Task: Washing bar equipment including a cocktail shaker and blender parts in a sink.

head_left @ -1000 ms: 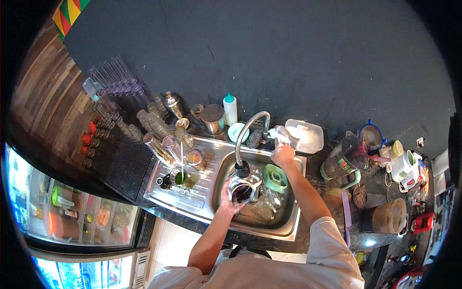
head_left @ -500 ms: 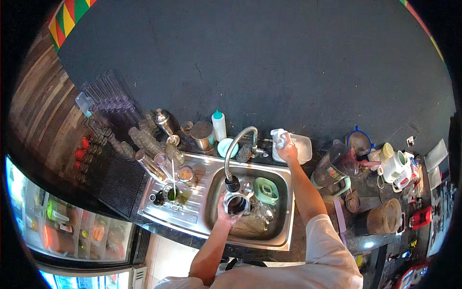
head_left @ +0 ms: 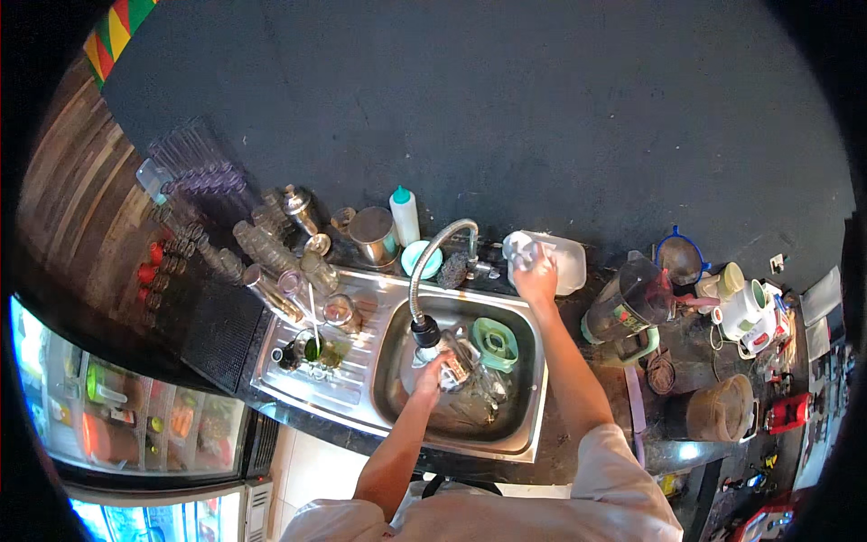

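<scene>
From my remote post I log the sink (head_left: 527, 388), its faucet (head_left: 425, 331), a pale tub (head_left: 571, 263) behind, the right hand (head_left: 539, 280) there closed on a whitish wad (head_left: 521, 250), and the nearer left hand (head_left: 430, 378) curled round a glass (head_left: 458, 367) over the basin, leftward and bodyward of the right, long axis unclear.

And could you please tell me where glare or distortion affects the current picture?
Head view: glare whitens patches of the ribbed drainboard; bright light washes out part of the lower fridge; lens distortion bows straight edges near the rim.
</scene>
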{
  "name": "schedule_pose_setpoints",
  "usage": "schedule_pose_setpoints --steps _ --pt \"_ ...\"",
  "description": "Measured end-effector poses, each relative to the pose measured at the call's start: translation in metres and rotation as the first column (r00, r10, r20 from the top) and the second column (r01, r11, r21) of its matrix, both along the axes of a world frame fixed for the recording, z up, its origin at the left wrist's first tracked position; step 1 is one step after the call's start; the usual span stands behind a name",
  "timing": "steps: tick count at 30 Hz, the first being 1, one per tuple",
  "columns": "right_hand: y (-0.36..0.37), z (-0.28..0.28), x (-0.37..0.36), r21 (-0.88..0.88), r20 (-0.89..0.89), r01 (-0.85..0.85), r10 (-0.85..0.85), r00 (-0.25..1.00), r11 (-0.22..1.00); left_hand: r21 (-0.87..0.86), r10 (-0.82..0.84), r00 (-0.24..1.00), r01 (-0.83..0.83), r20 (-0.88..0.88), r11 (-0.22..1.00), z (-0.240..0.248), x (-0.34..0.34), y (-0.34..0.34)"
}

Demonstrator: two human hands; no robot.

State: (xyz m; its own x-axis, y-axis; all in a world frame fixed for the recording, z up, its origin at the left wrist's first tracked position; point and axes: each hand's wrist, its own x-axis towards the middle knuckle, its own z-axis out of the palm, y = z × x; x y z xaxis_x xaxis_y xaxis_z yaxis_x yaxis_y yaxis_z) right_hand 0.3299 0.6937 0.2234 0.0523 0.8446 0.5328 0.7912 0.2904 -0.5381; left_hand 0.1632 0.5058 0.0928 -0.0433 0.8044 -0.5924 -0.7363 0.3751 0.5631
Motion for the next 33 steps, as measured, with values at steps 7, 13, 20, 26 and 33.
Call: schedule_pose_setpoints --steps 7,13,20,26,33 --pt "-0.118 -0.131 -0.055 -0.425 -0.526 -0.306 0.043 0.849 0.852 0.398 0.072 0.832 0.186 -0.551 0.899 0.063 -0.001 -0.005" --pt "-0.126 -0.139 -0.08 -0.746 -0.44 -0.299 -0.104 0.892 0.596 0.449 0.13 0.897 0.083 -0.422 0.89 0.032 -0.039 -0.012" --pt "-0.126 -0.17 -0.129 -0.623 -0.274 -0.371 0.252 0.928 0.688 0.148 0.1 0.807 -0.016 -0.582 0.989 0.004 -0.094 0.01" --pt "-0.152 -0.076 -0.119 -0.479 -0.841 -0.859 -0.373 0.391 0.18 -0.013 0.043 0.999 -0.043 0.022 0.999 0.012 -0.104 0.02" --pt "-0.17 -0.117 -0.12 -0.315 -0.947 -0.85 -0.204 0.249 0.422 -0.152 0.096 0.991 -0.109 -0.093 0.982 0.02 -0.071 0.026"
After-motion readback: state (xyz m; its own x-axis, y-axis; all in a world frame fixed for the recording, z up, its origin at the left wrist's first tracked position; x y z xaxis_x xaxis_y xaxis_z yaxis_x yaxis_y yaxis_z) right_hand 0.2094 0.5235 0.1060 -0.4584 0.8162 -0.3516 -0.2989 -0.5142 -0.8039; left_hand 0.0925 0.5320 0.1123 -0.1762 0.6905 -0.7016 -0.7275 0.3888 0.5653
